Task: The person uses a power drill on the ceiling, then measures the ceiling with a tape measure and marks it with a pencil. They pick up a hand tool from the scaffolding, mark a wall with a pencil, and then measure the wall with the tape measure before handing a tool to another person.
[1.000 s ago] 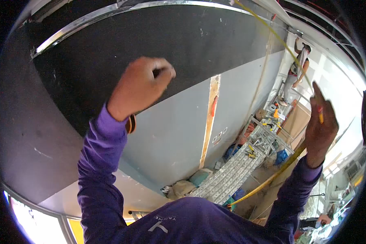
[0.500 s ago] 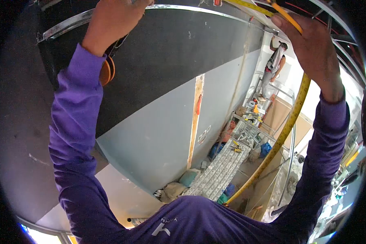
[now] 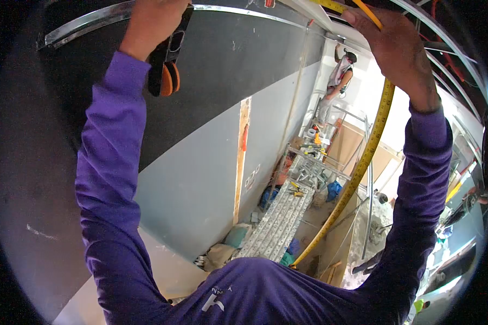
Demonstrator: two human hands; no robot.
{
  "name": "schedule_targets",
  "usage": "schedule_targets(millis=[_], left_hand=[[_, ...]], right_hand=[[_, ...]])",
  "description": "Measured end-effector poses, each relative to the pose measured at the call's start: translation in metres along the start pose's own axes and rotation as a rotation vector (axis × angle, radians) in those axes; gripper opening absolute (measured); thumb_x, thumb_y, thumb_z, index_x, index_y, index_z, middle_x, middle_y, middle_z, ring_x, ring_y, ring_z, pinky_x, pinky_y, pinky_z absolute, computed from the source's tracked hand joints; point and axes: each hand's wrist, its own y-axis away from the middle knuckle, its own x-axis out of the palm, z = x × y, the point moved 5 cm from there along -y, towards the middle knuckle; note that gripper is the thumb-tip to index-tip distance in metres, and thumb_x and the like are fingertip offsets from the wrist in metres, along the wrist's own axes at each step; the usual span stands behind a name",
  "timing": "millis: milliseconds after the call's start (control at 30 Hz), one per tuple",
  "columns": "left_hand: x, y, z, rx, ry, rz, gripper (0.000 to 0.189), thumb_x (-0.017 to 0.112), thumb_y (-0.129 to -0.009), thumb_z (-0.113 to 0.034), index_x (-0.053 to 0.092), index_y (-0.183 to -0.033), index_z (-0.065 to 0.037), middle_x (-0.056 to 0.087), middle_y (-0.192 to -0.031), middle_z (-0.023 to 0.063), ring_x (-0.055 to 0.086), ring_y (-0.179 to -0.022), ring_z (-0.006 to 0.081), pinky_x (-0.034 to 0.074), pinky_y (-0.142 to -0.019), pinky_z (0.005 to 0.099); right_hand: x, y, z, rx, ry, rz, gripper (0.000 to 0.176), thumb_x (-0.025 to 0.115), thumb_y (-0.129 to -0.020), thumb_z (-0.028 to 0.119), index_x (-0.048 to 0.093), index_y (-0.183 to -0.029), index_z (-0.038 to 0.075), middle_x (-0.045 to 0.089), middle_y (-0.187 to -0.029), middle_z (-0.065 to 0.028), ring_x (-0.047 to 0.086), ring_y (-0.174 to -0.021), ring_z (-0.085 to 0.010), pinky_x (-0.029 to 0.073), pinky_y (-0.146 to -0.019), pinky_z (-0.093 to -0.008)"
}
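My left hand (image 3: 154,24) is raised at the top left, beside the metal channel (image 3: 87,23) along the dark wall. Its fingers are partly cut off by the frame edge and closed around a hand tool with black and orange handles (image 3: 171,78); the tool's head is out of sight. At the upper right, my right hand (image 3: 398,49) is closed on a yellow tape measure (image 3: 378,124) and a thin orange pencil (image 3: 366,11). The tape's blade shows above the fingers and also curves down from the hand toward my waist.
Below lies a perforated metal scaffold plank (image 3: 276,225), with pliers (image 3: 295,189) and other tools on it. Scaffold rails (image 3: 368,162) stand to the right. Another person (image 3: 339,78) stands farther along by the wall. Bags (image 3: 219,257) lie at the wall's foot. Metal ceiling framing (image 3: 444,32) runs overhead.
My view has shifted, so the wall, plank and other person sit farther left. More of the hand tool shows under my left hand. The tape and pencil stay in my right hand.
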Motion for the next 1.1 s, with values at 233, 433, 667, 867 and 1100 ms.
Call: schedule_targets(millis=[233,433,667,867,1100], left_hand=[[0.004,0.015,-0.007,0.057,-0.062,-0.144,0.042,0.057,-0.096,-0.037,0.067,-0.086,0.002,0.069,-0.096,0.0146,0.066,-0.086,0.0245,0.050,-0.076,0.0323],[0.004,0.025,0.004,0.031,-0.011,-0.230,0.042,0.055,-0.096,-0.037,0.068,-0.096,0.003,0.070,-0.094,0.0166,0.068,-0.086,0.0285,0.051,-0.076,0.0341],[0.008,0.023,0.027,-0.071,0.240,-0.177,0.041,0.060,-0.095,-0.037,0.070,-0.100,0.002,0.069,-0.087,0.0089,0.063,-0.077,0.0155,0.049,-0.070,0.0282],[0.018,0.016,0.047,-0.051,0.588,-0.138,0.040,0.062,-0.095,-0.037,0.071,-0.099,0.002,0.063,-0.077,-0.0008,0.052,-0.068,0.0069,0.043,-0.062,0.0231],[0.011,0.017,0.041,-0.015,0.430,-0.173,0.036,0.062,-0.094,-0.033,0.071,-0.088,0.001,0.060,-0.068,0.0008,0.050,-0.062,0.0091,0.042,-0.057,0.0259]], right_hand=[[0.002,0.001,0.003,0.089,-0.067,0.056,0.056,0.053,-0.094,0.060,0.069,-0.120,0.012,0.043,-0.050,-0.0058,0.049,-0.039,-0.0151,0.042,-0.043,-0.0326],[0.001,-0.002,0.006,-0.035,-0.031,0.046,0.054,0.051,-0.096,0.057,0.070,-0.107,0.008,0.051,-0.051,-0.0101,0.057,-0.045,-0.0210,0.045,-0.048,-0.0352],[0.000,-0.006,0.008,0.156,-0.103,0.116,0.051,0.057,-0.093,0.055,0.072,-0.109,0.009,0.045,-0.046,-0.0060,0.057,-0.041,-0.0167,0.046,-0.043,-0.0324],[-0.001,-0.006,0.005,0.119,-0.110,0.019,0.054,0.061,-0.091,0.057,0.072,-0.105,0.007,0.044,-0.047,-0.0032,0.053,-0.040,-0.0131,0.044,-0.043,-0.0298],[-0.008,-0.004,0.009,0.145,-0.060,-0.020,0.054,0.061,-0.091,0.057,0.072,-0.104,0.007,0.048,-0.051,-0.0032,0.049,-0.040,-0.0117,0.040,-0.040,-0.0284]])
